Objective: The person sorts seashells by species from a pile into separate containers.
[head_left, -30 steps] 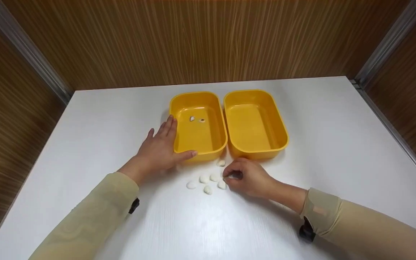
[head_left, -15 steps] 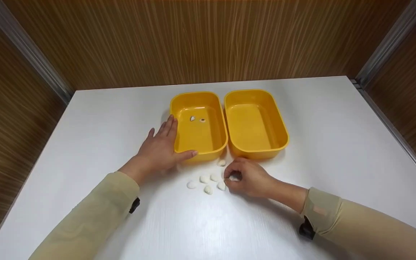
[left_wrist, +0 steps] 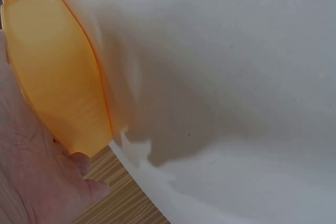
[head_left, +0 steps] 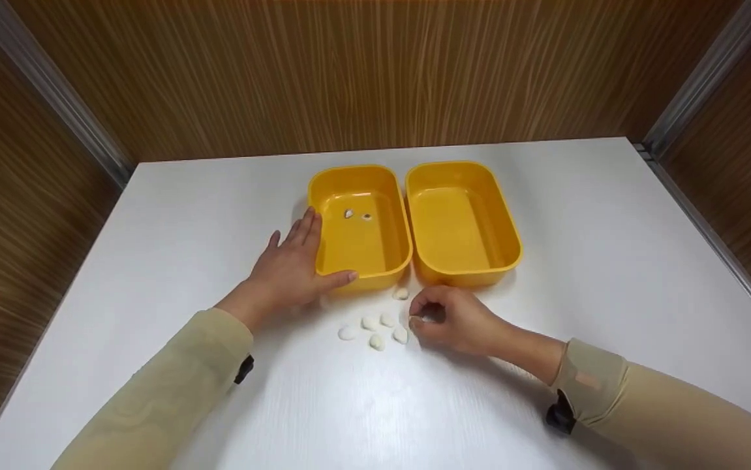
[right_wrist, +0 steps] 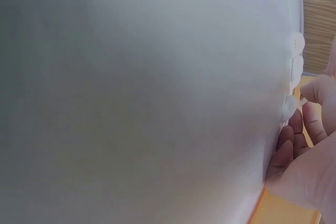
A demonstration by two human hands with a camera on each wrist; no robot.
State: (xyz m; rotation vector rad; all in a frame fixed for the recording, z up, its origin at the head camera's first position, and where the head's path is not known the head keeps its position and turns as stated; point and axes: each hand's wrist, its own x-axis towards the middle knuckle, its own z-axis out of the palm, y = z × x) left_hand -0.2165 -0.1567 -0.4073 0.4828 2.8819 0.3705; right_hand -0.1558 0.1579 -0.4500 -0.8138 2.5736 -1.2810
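My left hand (head_left: 287, 267) lies along the left yellow bin (head_left: 359, 282), fingers at its left side and thumb over the front rim. The left wrist view shows the palm against the bin's outer wall (left_wrist: 58, 72). Inside this bin are two small shells, one whitish (head_left: 348, 213) and one with a dark middle (head_left: 367, 217). My right hand (head_left: 457, 320) is low over the table, thumb and index finger pinching a small pale shell (head_left: 416, 319), mostly hidden by the fingertips. Just left of it lie several white seashells (head_left: 376, 341); a ridged shell (right_wrist: 289, 108) appears beside the fingers in the right wrist view.
A second yellow bin (head_left: 453, 273) stands beside the first, with no shells visible in it. One shell (head_left: 400, 294) lies close to the front of the bins. The white table (head_left: 218, 196) is bounded by wood-grain panels (head_left: 375, 78) behind and at the sides.
My right hand has shifted slightly to the right, away from the loose shells, thumb and index finger still together. The left hand stays on the bin.
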